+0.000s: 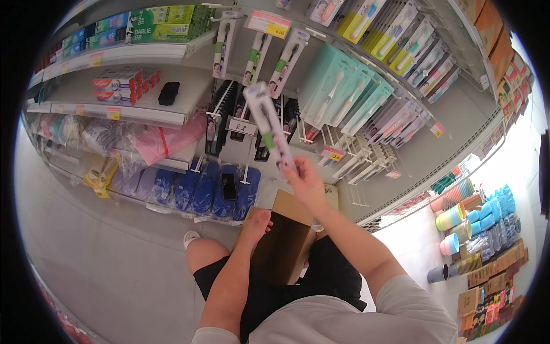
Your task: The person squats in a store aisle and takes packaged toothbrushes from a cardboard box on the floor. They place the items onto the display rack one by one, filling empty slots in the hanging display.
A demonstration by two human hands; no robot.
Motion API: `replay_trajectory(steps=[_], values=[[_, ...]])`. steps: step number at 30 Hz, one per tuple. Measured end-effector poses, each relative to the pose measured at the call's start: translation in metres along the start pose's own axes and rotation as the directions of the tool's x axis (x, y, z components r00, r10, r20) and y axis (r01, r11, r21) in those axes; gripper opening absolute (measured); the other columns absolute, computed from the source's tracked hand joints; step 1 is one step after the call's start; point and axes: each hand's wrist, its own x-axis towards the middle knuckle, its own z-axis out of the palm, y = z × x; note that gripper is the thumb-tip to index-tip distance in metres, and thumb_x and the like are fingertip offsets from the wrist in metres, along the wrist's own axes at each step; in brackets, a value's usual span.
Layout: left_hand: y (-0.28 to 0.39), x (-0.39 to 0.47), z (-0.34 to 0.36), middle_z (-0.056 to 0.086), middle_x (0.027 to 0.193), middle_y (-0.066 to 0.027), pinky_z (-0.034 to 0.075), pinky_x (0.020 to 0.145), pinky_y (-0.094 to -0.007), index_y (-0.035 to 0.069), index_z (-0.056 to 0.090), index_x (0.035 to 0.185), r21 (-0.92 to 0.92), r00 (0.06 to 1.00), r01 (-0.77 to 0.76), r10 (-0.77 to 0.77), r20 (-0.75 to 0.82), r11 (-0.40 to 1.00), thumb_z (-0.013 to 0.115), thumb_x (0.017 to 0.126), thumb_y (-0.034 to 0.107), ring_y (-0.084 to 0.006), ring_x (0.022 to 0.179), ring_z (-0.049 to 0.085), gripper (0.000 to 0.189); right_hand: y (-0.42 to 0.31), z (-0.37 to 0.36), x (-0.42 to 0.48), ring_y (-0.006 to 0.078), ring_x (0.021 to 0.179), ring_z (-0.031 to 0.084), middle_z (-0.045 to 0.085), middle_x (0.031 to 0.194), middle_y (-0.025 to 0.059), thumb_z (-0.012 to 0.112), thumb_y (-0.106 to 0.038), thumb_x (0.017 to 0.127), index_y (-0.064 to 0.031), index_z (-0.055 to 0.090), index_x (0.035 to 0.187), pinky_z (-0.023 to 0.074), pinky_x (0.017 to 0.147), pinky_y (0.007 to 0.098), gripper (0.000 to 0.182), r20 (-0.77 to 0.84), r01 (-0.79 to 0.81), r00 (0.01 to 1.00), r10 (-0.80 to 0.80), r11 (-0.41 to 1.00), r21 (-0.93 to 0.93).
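My right hand (307,182) grips the lower end of a packaged toothbrush (270,129), tilted and slightly blurred before the hanging display. Lower and to the left, my left hand (258,224) rests at the edge of an open cardboard box (296,223) between my legs; its fingers are curled, and whether they hold the box's flap is not clear. Above the held pack, similar packaged toothbrushes (281,64) hang from hooks under a price tag (268,23). Packs with black backing (221,116) hang lower down. Only the box's dark inner walls show.
Turquoise toothbrush packs (328,90) hang at right. Toothpaste boxes (116,86) and a black object (169,93) occupy the left shelf. Below, a phone (229,187) lies on plastic-wrapped blue slippers (206,193). Metal hooks (343,155) project near my right forearm. Stacked colorful buckets (451,217) stand far right.
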Motion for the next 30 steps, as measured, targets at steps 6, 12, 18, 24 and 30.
replay_trajectory(steps=[6, 12, 18, 24, 30], values=[[0.006, -0.004, 0.006, 0.063, 0.087, -0.0058, 0.052, 0.068, -0.0304, 0.002, 0.057, 0.129, 0.099, 1.0, -0.003, 0.003, 0.0, 0.995, 0.065, 0.099, 0.043, -0.0135, 0.074, 0.061, 0.052, -0.07, -0.004, 0.079, 0.0134, 0.089, 0.067, 0.069, 0.106, 0.007, 0.061, -0.014, 0.102, -0.0003, 0.052, 0.122, 0.0559, 0.075, 0.0272, 0.026, -0.079, -0.069, 0.993, 0.086, 0.978, 0.198], [-0.02, 0.011, 0.001, 0.062, 0.081, -0.0043, 0.051, 0.066, -0.0311, 0.002, 0.058, 0.132, 0.148, 0.994, -0.105, 0.105, 0.007, 0.983, 0.069, 0.096, 0.041, -0.0137, 0.073, 0.061, 0.054, -0.06, 0.009, 0.129, 0.0193, 0.091, 0.068, 0.064, 0.107, 0.0101, 0.058, -0.015, 0.104, 0.0012, 0.047, 0.122, 0.0592, 0.079, 0.0323, 0.027, -0.146, -0.09, 0.979, 0.144, 0.941, 0.326], [-0.018, 0.01, 0.002, 0.063, 0.082, -0.0046, 0.05, 0.066, -0.0305, 0.001, 0.056, 0.135, 0.189, 0.995, -0.102, 0.1, 0.023, 0.977, 0.07, 0.095, 0.04, -0.0128, 0.073, 0.059, 0.057, -0.037, 0.025, 0.163, 0.0262, 0.098, 0.067, 0.058, 0.109, 0.0134, 0.054, -0.014, 0.105, 0.0041, 0.043, 0.119, 0.0603, 0.089, 0.0411, 0.026, -0.2, -0.077, 0.957, 0.211, 0.848, 0.524], [-0.013, 0.01, 0.003, 0.068, 0.091, -0.0105, 0.052, 0.078, -0.0343, 0.0, 0.055, 0.136, 0.293, 0.998, -0.067, 0.061, 0.029, 0.954, 0.069, 0.095, 0.041, -0.0208, 0.086, 0.065, 0.06, -0.035, 0.017, 0.19, 0.0327, 0.106, 0.064, 0.058, 0.11, 0.0148, 0.053, -0.021, 0.105, 0.004, 0.042, 0.126, 0.06, 0.093, 0.0513, 0.034, -0.055, -0.188, 0.953, 0.298, 0.725, 0.662], [-0.013, 0.005, -0.002, 0.069, 0.097, -0.0147, 0.053, 0.083, -0.0374, 0.001, 0.054, 0.137, 0.329, 0.996, -0.084, 0.086, 0.011, 0.94, 0.068, 0.094, 0.042, -0.027, 0.093, 0.068, 0.06, -0.083, 0.023, 0.15, 0.0294, 0.089, 0.063, 0.059, 0.108, 0.0151, 0.052, -0.026, 0.103, -0.001, 0.041, 0.136, 0.0597, 0.081, 0.0456, 0.042, -0.163, -0.23, 0.909, 0.383, 0.79, 0.569]])
